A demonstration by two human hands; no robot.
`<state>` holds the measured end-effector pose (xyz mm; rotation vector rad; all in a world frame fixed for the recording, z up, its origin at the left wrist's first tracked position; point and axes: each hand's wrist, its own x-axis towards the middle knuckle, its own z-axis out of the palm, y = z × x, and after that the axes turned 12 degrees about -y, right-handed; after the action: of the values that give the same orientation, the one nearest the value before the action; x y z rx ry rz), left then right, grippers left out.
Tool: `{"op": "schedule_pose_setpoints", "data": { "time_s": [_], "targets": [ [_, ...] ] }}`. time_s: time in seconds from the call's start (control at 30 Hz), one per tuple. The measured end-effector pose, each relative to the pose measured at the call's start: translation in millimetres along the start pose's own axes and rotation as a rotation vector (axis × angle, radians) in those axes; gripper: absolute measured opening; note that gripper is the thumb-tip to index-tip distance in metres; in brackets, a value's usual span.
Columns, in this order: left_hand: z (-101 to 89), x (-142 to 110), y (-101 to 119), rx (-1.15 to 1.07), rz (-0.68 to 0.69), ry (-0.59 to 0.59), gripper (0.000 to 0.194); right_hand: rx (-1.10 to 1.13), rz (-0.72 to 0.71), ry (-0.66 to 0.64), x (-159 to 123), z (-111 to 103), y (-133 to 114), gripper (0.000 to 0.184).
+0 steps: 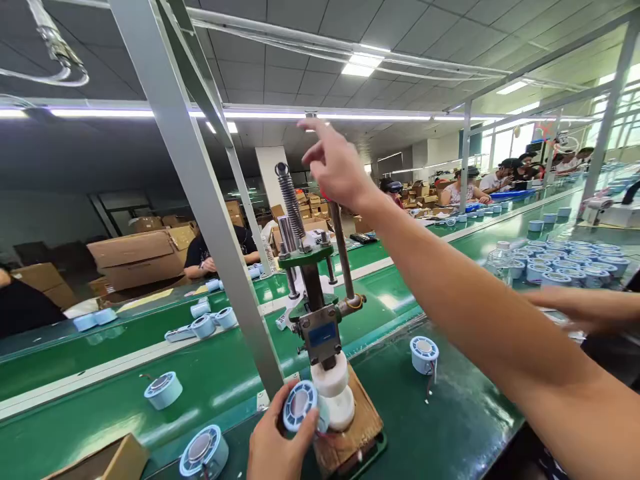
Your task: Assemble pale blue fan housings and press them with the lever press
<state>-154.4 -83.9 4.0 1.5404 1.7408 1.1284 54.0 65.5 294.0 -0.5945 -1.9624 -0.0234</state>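
Observation:
My left hand point(276, 437) grips a light blue round housing point(300, 405) between thumb and fingers, its ribbed face with a grey disc turned toward me. It is right beside the white round blocks point(331, 379) of a hand press point(320, 333), which stands on a wooden base point(367, 407). My right hand point(337, 160) is raised at the top of the press lever point(343, 250), index finger stretched out and the others loosely bent. The lever's red tip is mostly hidden behind that hand. Another blue housing point(424, 355) with a dangling wire sits right of the press.
A green conveyor point(100, 393) carries several blue housings past a slanted metal post point(200, 180). An open cardboard box point(107, 460) lies at the lower left. Many housings point(565, 260) are grouped at right, near a co-worker's blurred arm point(585, 307). Other people sit across the line.

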Motion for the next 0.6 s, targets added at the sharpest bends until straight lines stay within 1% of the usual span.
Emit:
{"op": "schedule_pose_setpoints", "data": {
  "time_s": [0.03, 0.07, 0.1, 0.13, 0.2, 0.3, 0.43, 0.53, 0.6],
  "targets": [
    [2.2, 9.3, 3.0, -0.055, 0.003, -0.015, 0.068, 0.086, 0.026, -0.091, 14.3, 2.2, 7.7, 0.056],
    [4.8, 16.4, 4.4, -0.108, 0.01, -0.029, 0.068, 0.17, 0.052, -0.174, 22.4, 5.1, 13.2, 0.057],
    [7.7, 20.9, 4.7, -0.153, 0.023, -0.043, 0.066, 0.242, 0.074, -0.234, 25.5, 8.3, 16.5, 0.057],
    [11.0, 23.1, 4.5, -0.19, 0.041, -0.067, 0.064, 0.295, 0.094, -0.265, 24.8, 11.0, 17.9, 0.057],
    [19.2, 23.2, 4.5, -0.241, 0.08, -0.098, 0.059, 0.349, 0.117, -0.268, 18.3, 14.0, 16.8, 0.056],
    [34.6, 22.0, 6.6, -0.303, 0.131, -0.163, 0.054, 0.359, 0.118, -0.26, 10.9, 13.1, 13.9, 0.055],
    [50.9, 26.9, 4.6, -0.344, 0.136, -0.271, 0.046, 0.348, 0.115, -0.251, 15.2, 14.9, 18.7, 0.054],
    [55.2, 28.5, -1.2, -0.358, 0.138, -0.277, 0.05, 0.365, 0.133, -0.238, 20.3, 18.3, 23.4, 0.053],
    [55.3, 24.4, -4.7, -0.36, 0.142, -0.284, 0.057, 0.395, 0.153, -0.208, 16.4, 15.7, 19.4, 0.051]
  ]
}}
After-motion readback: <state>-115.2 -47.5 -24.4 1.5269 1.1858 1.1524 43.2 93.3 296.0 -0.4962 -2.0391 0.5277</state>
